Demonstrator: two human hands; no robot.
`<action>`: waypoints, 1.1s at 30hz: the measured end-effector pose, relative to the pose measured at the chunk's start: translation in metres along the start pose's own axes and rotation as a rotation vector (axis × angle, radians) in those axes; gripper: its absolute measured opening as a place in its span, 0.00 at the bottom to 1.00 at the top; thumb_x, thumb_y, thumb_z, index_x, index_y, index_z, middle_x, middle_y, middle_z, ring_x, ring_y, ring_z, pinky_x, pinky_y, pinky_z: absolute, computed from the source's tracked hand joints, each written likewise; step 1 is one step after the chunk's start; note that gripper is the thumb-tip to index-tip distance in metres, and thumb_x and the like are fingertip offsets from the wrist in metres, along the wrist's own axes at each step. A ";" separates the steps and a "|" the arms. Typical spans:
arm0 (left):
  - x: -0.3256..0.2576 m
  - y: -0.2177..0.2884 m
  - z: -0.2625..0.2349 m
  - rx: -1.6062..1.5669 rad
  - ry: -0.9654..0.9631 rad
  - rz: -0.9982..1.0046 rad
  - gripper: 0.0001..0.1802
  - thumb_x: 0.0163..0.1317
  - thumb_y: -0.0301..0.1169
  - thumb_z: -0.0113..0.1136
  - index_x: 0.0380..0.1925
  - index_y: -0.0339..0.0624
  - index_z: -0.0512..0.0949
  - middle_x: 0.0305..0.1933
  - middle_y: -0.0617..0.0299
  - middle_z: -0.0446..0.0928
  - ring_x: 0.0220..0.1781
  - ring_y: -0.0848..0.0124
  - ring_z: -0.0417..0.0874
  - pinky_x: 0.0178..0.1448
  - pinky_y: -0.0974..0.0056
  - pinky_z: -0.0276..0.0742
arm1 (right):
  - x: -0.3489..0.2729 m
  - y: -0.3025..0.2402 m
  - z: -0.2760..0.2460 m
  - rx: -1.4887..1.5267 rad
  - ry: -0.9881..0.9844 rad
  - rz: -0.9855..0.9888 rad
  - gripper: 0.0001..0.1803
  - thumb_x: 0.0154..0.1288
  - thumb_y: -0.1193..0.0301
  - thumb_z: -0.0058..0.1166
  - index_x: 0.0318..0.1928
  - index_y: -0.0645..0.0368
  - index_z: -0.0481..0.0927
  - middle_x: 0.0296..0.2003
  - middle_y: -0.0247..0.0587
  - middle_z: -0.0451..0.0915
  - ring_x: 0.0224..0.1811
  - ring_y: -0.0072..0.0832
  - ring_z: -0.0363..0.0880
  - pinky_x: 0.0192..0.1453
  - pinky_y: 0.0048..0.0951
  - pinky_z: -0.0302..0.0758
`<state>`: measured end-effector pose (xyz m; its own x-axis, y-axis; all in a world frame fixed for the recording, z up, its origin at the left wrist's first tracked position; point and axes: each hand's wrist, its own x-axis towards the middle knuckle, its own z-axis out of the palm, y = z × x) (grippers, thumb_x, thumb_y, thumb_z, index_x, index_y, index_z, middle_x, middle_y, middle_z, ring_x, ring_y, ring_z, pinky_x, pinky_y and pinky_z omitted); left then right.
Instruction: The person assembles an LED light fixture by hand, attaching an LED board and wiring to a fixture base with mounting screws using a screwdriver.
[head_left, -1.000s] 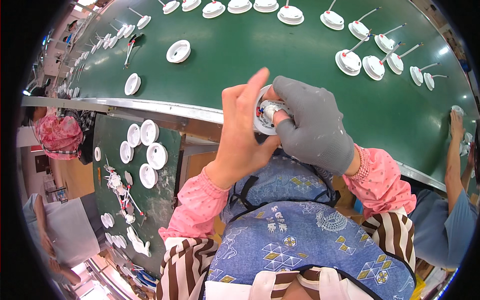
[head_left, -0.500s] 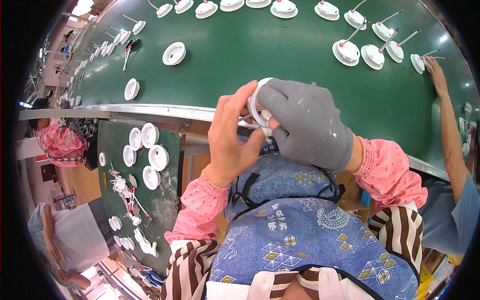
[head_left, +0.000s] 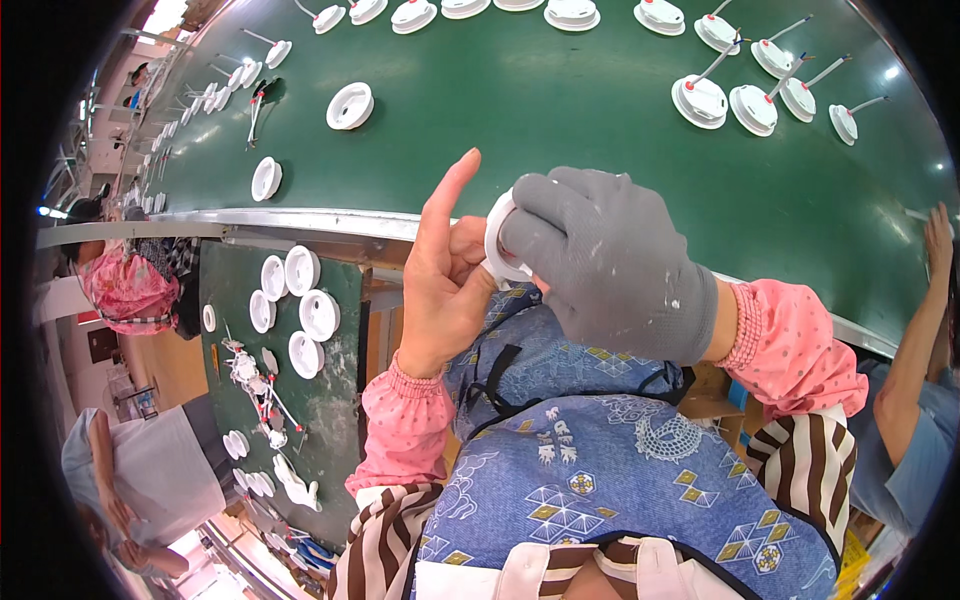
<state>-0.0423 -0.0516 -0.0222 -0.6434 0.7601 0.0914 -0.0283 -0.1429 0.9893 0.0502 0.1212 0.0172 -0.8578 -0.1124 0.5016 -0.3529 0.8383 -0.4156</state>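
Note:
A round white plastic disc [head_left: 497, 240] is held between both my hands above the near edge of the green conveyor table [head_left: 560, 110]. My bare left hand [head_left: 445, 280] presses it from the left with the thumb, its forefinger pointing up. Wearing a grey glove, my right hand [head_left: 610, 265] wraps over the disc from the right and hides most of it.
Several white discs [head_left: 350, 105] lie on the green table, some at the far right with thin rods [head_left: 700, 98]. A lower green shelf [head_left: 330, 400] to my left holds more white discs [head_left: 300, 270] and small parts. Other people work at the left [head_left: 130, 290] and right [head_left: 925, 330].
Both hands have drawn the disc closer and lower, turning it edge-on. My left forefinger has lifted straight up. The person's arm at the right has moved down along the table edge.

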 end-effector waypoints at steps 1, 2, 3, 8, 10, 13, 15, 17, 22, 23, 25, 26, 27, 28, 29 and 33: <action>-0.001 -0.001 -0.002 0.000 0.003 0.000 0.44 0.64 0.09 0.56 0.78 0.39 0.53 0.48 0.55 0.84 0.48 0.70 0.88 0.56 0.67 0.82 | -0.001 -0.002 0.001 -0.039 0.028 -0.017 0.15 0.49 0.74 0.63 0.40 0.59 0.79 0.37 0.42 0.76 0.37 0.43 0.80 0.36 0.42 0.76; -0.001 -0.005 -0.005 0.055 0.013 0.005 0.43 0.65 0.11 0.57 0.78 0.39 0.54 0.47 0.56 0.84 0.48 0.70 0.87 0.55 0.67 0.82 | -0.001 -0.003 0.002 -0.079 0.057 -0.033 0.14 0.50 0.72 0.62 0.39 0.60 0.80 0.34 0.41 0.76 0.35 0.40 0.80 0.36 0.39 0.77; -0.001 -0.008 -0.007 0.110 0.023 0.010 0.42 0.67 0.13 0.58 0.78 0.39 0.54 0.47 0.57 0.85 0.48 0.71 0.87 0.54 0.68 0.82 | -0.003 -0.003 0.003 -0.078 0.057 -0.034 0.14 0.50 0.72 0.62 0.39 0.60 0.80 0.34 0.41 0.76 0.35 0.40 0.80 0.36 0.39 0.77; -0.004 -0.014 -0.010 0.051 0.084 -0.033 0.39 0.67 0.15 0.60 0.76 0.39 0.57 0.47 0.57 0.85 0.50 0.71 0.87 0.54 0.68 0.82 | -0.006 -0.003 -0.005 0.027 0.067 0.098 0.25 0.46 0.73 0.68 0.49 0.53 0.81 0.44 0.44 0.77 0.42 0.42 0.80 0.40 0.42 0.77; -0.004 -0.011 -0.006 0.066 0.084 -0.026 0.38 0.67 0.14 0.59 0.75 0.38 0.58 0.46 0.57 0.85 0.50 0.71 0.87 0.54 0.68 0.82 | -0.001 -0.012 -0.011 -0.063 0.068 0.064 0.29 0.45 0.72 0.69 0.53 0.52 0.80 0.47 0.46 0.77 0.43 0.44 0.79 0.42 0.43 0.77; -0.004 -0.003 0.001 0.011 0.108 -0.062 0.36 0.66 0.11 0.56 0.74 0.38 0.61 0.46 0.56 0.85 0.51 0.71 0.87 0.53 0.68 0.82 | -0.002 -0.009 -0.007 -0.160 -0.050 0.040 0.37 0.43 0.72 0.71 0.59 0.52 0.77 0.52 0.49 0.76 0.47 0.47 0.79 0.46 0.46 0.78; -0.006 -0.001 -0.006 0.127 0.041 -0.048 0.35 0.64 0.09 0.52 0.72 0.37 0.63 0.45 0.55 0.85 0.47 0.71 0.87 0.49 0.68 0.83 | -0.002 -0.004 -0.006 -0.167 -0.171 0.047 0.39 0.43 0.72 0.71 0.61 0.52 0.76 0.54 0.50 0.76 0.49 0.49 0.78 0.49 0.47 0.78; -0.007 0.004 -0.009 0.121 0.013 -0.118 0.31 0.64 0.10 0.51 0.68 0.36 0.67 0.43 0.56 0.85 0.43 0.72 0.86 0.46 0.68 0.82 | -0.002 -0.003 -0.008 -0.045 -0.241 0.085 0.41 0.42 0.72 0.72 0.63 0.54 0.75 0.56 0.50 0.76 0.51 0.50 0.79 0.52 0.46 0.78; -0.012 0.010 -0.010 0.318 -0.141 -0.084 0.12 0.65 0.17 0.52 0.44 0.34 0.83 0.30 0.60 0.81 0.29 0.77 0.79 0.34 0.68 0.74 | -0.010 0.013 -0.008 0.242 -0.165 0.099 0.40 0.42 0.75 0.67 0.63 0.57 0.75 0.56 0.51 0.76 0.51 0.51 0.79 0.55 0.39 0.78; -0.012 0.013 -0.009 0.301 -0.124 -0.078 0.12 0.65 0.17 0.52 0.44 0.34 0.83 0.30 0.60 0.81 0.29 0.77 0.79 0.34 0.68 0.74 | -0.011 0.015 -0.009 0.381 -0.176 0.179 0.40 0.42 0.76 0.65 0.63 0.57 0.76 0.55 0.51 0.77 0.51 0.49 0.80 0.55 0.36 0.77; -0.010 0.018 -0.008 0.293 -0.200 -0.192 0.10 0.65 0.20 0.54 0.43 0.35 0.82 0.29 0.61 0.79 0.28 0.76 0.76 0.33 0.68 0.72 | -0.013 0.016 -0.009 0.399 -0.187 0.178 0.37 0.45 0.74 0.65 0.62 0.59 0.76 0.51 0.50 0.78 0.49 0.46 0.82 0.53 0.37 0.79; -0.010 0.023 -0.007 0.293 -0.191 -0.192 0.08 0.66 0.22 0.56 0.41 0.34 0.83 0.29 0.62 0.77 0.28 0.76 0.75 0.34 0.67 0.70 | -0.012 0.017 -0.010 0.426 -0.174 0.185 0.34 0.47 0.73 0.65 0.60 0.61 0.76 0.46 0.50 0.79 0.47 0.42 0.84 0.50 0.37 0.81; -0.011 0.022 -0.007 0.281 -0.177 -0.187 0.08 0.66 0.22 0.56 0.41 0.34 0.83 0.29 0.62 0.77 0.28 0.76 0.75 0.34 0.67 0.70 | -0.013 0.018 -0.014 0.422 -0.193 0.178 0.34 0.47 0.73 0.65 0.60 0.61 0.76 0.46 0.50 0.79 0.47 0.42 0.84 0.50 0.37 0.81; -0.012 0.021 -0.009 0.217 -0.221 -0.155 0.07 0.67 0.23 0.57 0.41 0.33 0.83 0.31 0.63 0.80 0.32 0.77 0.77 0.37 0.68 0.71 | -0.014 0.018 -0.019 0.658 -0.245 0.348 0.34 0.47 0.73 0.64 0.60 0.61 0.77 0.45 0.47 0.81 0.46 0.35 0.83 0.51 0.34 0.80; -0.013 0.020 -0.011 0.155 -0.264 -0.125 0.07 0.69 0.23 0.59 0.42 0.32 0.84 0.34 0.64 0.83 0.36 0.77 0.79 0.40 0.70 0.73 | -0.014 0.017 -0.020 0.893 -0.294 0.521 0.33 0.47 0.73 0.64 0.59 0.62 0.78 0.44 0.45 0.82 0.45 0.29 0.83 0.51 0.31 0.79; -0.021 0.027 -0.012 0.042 -0.251 -0.182 0.08 0.68 0.25 0.58 0.39 0.33 0.83 0.33 0.66 0.81 0.34 0.79 0.76 0.39 0.70 0.71 | -0.017 0.016 -0.017 1.060 -0.311 0.622 0.34 0.45 0.72 0.66 0.59 0.63 0.80 0.42 0.34 0.80 0.45 0.20 0.79 0.50 0.25 0.77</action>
<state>-0.0391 -0.0788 0.0012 -0.4219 0.9041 -0.0681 -0.0907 0.0327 0.9953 0.0654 0.1455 0.0155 -0.9862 -0.0953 -0.1353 0.1384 -0.0260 -0.9900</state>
